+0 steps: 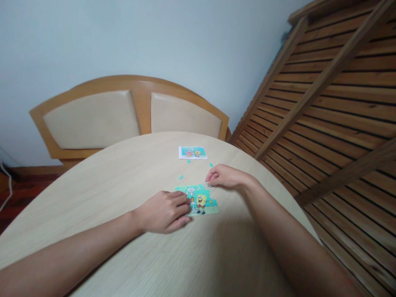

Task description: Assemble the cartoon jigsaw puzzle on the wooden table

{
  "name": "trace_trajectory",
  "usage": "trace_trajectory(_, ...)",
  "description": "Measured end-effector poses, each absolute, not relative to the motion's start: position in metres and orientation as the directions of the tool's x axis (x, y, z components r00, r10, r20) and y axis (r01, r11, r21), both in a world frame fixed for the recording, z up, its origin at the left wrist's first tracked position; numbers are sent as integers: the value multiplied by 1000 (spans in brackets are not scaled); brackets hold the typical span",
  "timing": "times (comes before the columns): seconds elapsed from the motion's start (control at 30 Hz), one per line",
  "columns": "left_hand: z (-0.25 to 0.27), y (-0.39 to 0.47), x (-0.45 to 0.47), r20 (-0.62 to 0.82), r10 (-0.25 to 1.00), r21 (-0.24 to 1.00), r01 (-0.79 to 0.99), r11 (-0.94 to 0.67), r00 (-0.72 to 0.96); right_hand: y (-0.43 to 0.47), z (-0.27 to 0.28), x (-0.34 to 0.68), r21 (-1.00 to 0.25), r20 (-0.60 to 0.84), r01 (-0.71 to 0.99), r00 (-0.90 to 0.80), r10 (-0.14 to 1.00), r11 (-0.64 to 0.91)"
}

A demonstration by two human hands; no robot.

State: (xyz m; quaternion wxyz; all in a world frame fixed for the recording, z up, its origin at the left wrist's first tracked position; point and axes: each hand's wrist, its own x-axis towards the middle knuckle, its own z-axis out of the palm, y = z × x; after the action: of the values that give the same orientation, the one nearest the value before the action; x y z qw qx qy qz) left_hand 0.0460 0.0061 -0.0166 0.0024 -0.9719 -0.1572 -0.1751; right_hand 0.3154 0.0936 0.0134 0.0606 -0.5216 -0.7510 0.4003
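A partly joined jigsaw puzzle (201, 203) with cartoon figures on a turquoise ground lies flat on the table. My left hand (168, 211) rests over its left side, fingers stretched out and covering that part. At the puzzle's upper right edge, my right hand (223, 176) pinches a small puzzle piece (209, 185), mostly hidden by the fingertips. Loose turquoise pieces lie beyond the puzzle: one piece (181, 177) at the upper left, another piece (189, 161) near the picture card, and a third piece (211, 165) just past my right hand.
A picture card (193, 152) with similar cartoon figures lies farther back on the round wooden table (123, 177). Behind the table stands a padded headboard (93, 117) against the wall. A slatted wooden frame (324, 103) leans at the right.
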Motion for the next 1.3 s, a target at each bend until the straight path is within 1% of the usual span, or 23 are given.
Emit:
trace_trajectory(0.2, -17, 2, 48, 374, 255, 32, 262, -964, 892, 97, 13, 323, -598, -284, 782, -412, 866, 176)
trace_trajectory(0.3, -17, -1, 49, 382, 220, 43, 221, -974, 898, 98, 12, 326, -579, -257, 791, -405, 877, 196)
trace_trajectory(0.6, -19, -4, 50, 339, 94, 114, 59, -992, 936, 104, 0, 316, -611, -108, 748, -405, 908, 260)
trace_trajectory(0.73, -17, -5, 52, 353, 70, 152, 17, -988, 933, 105, 1, 321, -589, -76, 767, -365, 928, 254)
trace_trajectory(0.77, -16, -4, 52, 370, 101, 165, 42, -985, 924, 106, 1, 323, -578, -79, 779, -350, 934, 243)
trace_trajectory(0.8, -16, -1, 51, 394, 161, 177, 97, -979, 905, 106, 2, 326, -565, -85, 792, -335, 938, 231)
trace_trajectory(0.83, -17, 2, 49, 422, 241, 189, 175, -966, 874, 106, 2, 328, -553, -93, 804, -321, 942, 220)
trace_trajectory(0.9, -21, 12, 45, 471, 449, 202, 403, -893, 759, 105, 2, 330, -529, -109, 824, -302, 947, 202)
trace_trajectory(0.93, -24, 18, 42, 477, 526, 199, 496, -845, 704, 105, 3, 331, -520, -115, 831, -297, 948, 197)
trace_trajectory(0.97, -27, 24, 38, 468, 577, 191, 561, -805, 669, 105, 3, 331, -513, -120, 836, -294, 948, 195)
trace_trajectory(1.03, -34, 35, 33, 406, 625, 185, 610, -771, 666, 104, 3, 330, -503, -126, 842, -295, 947, 195)
trace_trajectory(1.13, -41, 44, 29, 352, 697, 215, 671, -710, 624, 103, 3, 328, -493, -129, 847, -299, 946, 200)
trace_trajectory(1.3, -39, 49, 28, 333, 775, 334, 701, -630, 537, 103, 3, 329, -485, -116, 850, -296, 948, 206)
